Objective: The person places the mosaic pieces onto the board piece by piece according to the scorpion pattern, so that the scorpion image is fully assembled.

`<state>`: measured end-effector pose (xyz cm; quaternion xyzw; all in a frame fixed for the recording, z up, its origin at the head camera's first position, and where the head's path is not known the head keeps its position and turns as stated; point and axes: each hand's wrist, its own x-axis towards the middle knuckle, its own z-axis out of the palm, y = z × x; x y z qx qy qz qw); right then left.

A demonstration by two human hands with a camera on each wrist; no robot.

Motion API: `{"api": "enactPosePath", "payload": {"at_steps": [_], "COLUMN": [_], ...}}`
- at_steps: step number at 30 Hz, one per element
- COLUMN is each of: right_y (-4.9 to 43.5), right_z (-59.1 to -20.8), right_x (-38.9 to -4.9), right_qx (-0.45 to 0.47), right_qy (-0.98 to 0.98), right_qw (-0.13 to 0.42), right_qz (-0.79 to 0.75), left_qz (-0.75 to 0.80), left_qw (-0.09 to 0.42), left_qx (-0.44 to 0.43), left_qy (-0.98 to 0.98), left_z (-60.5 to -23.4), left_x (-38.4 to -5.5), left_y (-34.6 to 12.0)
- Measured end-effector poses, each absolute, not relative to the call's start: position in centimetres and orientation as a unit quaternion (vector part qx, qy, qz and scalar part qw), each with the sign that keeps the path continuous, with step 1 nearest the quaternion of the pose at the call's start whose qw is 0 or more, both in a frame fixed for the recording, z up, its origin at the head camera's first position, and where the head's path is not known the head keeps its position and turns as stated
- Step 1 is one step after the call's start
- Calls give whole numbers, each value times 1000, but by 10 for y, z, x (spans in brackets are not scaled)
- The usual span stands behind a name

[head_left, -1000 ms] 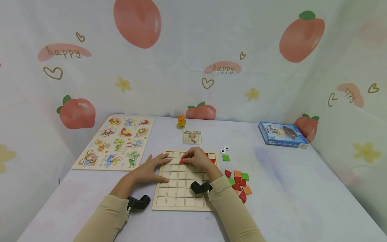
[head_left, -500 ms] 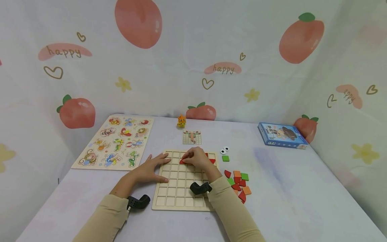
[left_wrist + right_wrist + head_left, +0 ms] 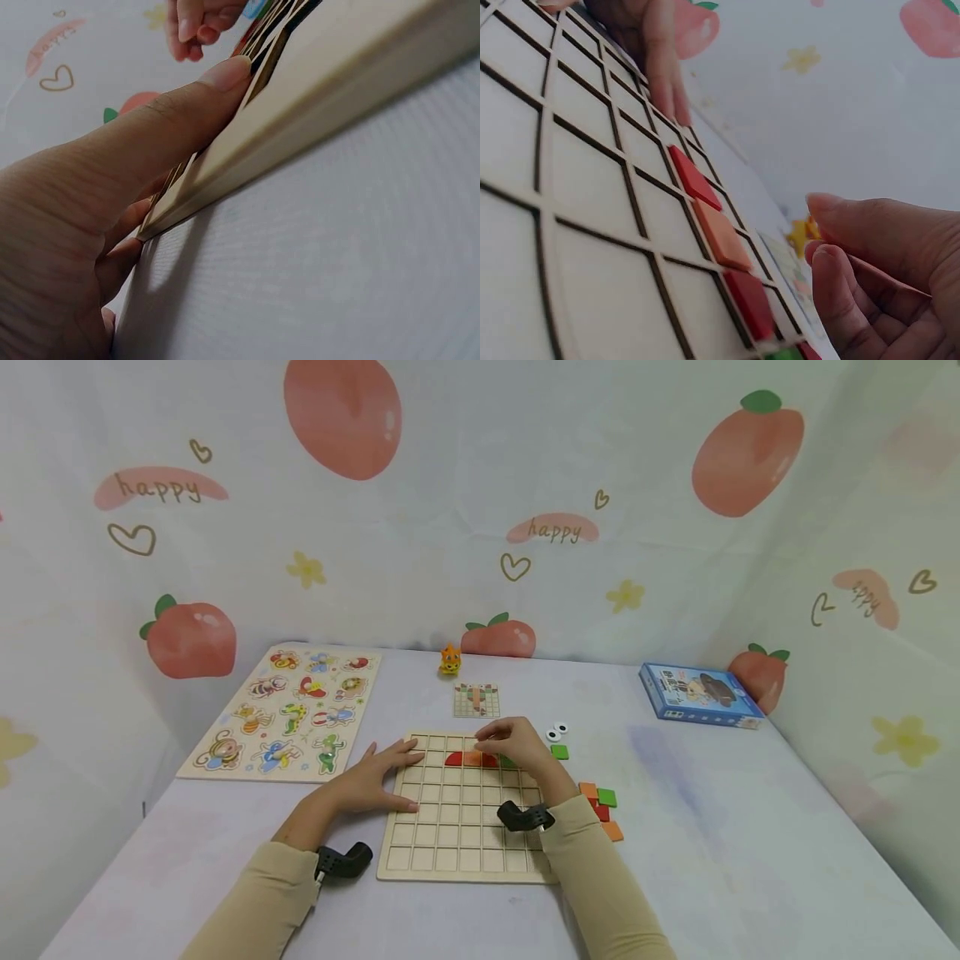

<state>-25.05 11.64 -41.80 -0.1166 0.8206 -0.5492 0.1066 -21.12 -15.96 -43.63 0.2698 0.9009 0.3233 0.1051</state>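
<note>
A wooden grid board [image 3: 447, 836] lies flat before me. My left hand [image 3: 367, 783] rests on its left side with the fingers spread; in the left wrist view the thumb [image 3: 172, 120] lies along the top of the edge. In a row near the far side sit a red quarter-round tile [image 3: 454, 759], an orange square tile [image 3: 472, 759] and another red tile [image 3: 750, 306], with a green tile [image 3: 784, 353] beyond. My right hand [image 3: 522, 747] hovers over the far part of the board, its thumb and bent fingers apart and nothing visible between them. It hides some far-right cells.
Loose orange, red and green tiles [image 3: 608, 797] lie right of the board, partly behind the right sleeve. Beyond are a green square [image 3: 559, 752], two eye discs [image 3: 553, 735], a pattern card [image 3: 476, 701], an orange figurine [image 3: 450, 660], an insect puzzle [image 3: 285, 714] and a blue box [image 3: 702, 695].
My right hand has let go of the left red tile and moved up and to the right, uncovering the red and orange tiles in the row. The left hand has stayed still.
</note>
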Motion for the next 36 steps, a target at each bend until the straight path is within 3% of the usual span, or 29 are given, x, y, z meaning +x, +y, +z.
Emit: {"api": "enactPosePath", "payload": {"at_steps": [22,36], "right_y": [196,236], "right_z": [-416,-424], "right_x": [-248,-246], "right_qx": [-3,48], "right_qy": [851,849], "right_qw": [50,68], "right_qz": [-522,-522], "left_qz": [326,327], "left_qw": [103,106], "left_qx": [276,275], "left_qy": [899,898], "left_z": [-437,-435], "left_x": [-213,-212], "left_y": [-160,-160]}}
